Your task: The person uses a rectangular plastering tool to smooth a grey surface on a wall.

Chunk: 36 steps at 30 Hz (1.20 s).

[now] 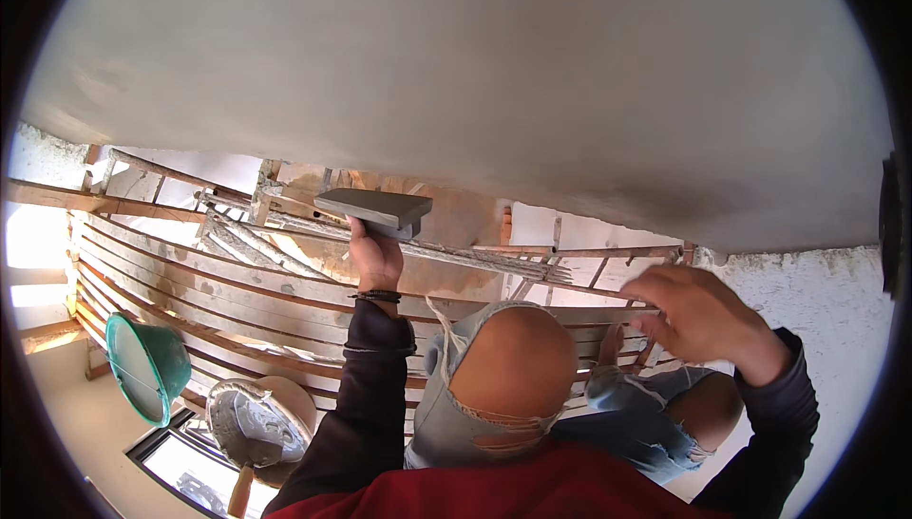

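My left hand (pixel 376 259) is closed under a grey plastering float (pixel 378 204). The float's flat face is turned up below the smooth grey plastered surface, with a gap between them. A dark bracelet circles that wrist. My right hand (pixel 705 315) hangs above my bent right knee, thumb apart from the loosely bent fingers, slightly blurred by motion. Nothing shows in it. A bucket of grey plaster mix (pixel 261 424) stands at the lower left with a wooden-handled trowel (pixel 244 489) in it.
Wooden slats form a platform (pixel 285 302) under me, with gaps between them. A green bucket (pixel 169 367) stands at its left edge. Scaffold poles (pixel 275 251) cross beyond the platform. Rough white wall (pixel 807 329) rises at the right. A window (pixel 195 471) lies below left.
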Tool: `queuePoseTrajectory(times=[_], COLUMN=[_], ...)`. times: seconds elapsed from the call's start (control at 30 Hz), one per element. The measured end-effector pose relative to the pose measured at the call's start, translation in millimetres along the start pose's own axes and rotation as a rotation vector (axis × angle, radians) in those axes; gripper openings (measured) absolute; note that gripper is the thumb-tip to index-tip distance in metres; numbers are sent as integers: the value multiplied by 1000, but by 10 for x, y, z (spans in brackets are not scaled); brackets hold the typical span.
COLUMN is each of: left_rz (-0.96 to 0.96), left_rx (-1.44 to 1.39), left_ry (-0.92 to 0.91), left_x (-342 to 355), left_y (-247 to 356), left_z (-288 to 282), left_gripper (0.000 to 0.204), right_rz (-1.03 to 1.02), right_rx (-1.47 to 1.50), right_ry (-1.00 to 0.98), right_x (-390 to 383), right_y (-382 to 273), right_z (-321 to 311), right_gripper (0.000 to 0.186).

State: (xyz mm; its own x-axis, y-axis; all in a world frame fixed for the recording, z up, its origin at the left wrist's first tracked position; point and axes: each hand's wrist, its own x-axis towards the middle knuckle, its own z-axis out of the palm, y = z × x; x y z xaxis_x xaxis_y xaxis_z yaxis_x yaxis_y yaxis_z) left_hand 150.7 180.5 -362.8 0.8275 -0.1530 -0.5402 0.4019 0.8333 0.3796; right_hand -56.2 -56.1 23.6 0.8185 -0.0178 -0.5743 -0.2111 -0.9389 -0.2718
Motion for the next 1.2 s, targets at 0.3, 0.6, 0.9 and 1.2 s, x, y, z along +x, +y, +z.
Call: queuePoseTrajectory(times=[0.3, 0.6, 0.9, 1.2], left_rz=[382, 481, 653, 1427], left_rx=[243, 524, 947, 2623], left_ry=[-57, 28, -14, -27], left_x=[178, -631, -1092, -1485], left_y=[246, 481, 1122, 2020], left_z=[317, 684, 1389, 2287], left_gripper=[45, 47, 38, 28], right_rz=[-336, -722, -962, -1100], right_rx=[16, -286, -167, -198], right_ry=[-400, 435, 407, 349], right_x=[-331, -597, -867, -821], right_y=[358, 968, 1944, 2056], right_z=[710, 837, 969, 851], right_gripper=[18, 16, 15, 14])
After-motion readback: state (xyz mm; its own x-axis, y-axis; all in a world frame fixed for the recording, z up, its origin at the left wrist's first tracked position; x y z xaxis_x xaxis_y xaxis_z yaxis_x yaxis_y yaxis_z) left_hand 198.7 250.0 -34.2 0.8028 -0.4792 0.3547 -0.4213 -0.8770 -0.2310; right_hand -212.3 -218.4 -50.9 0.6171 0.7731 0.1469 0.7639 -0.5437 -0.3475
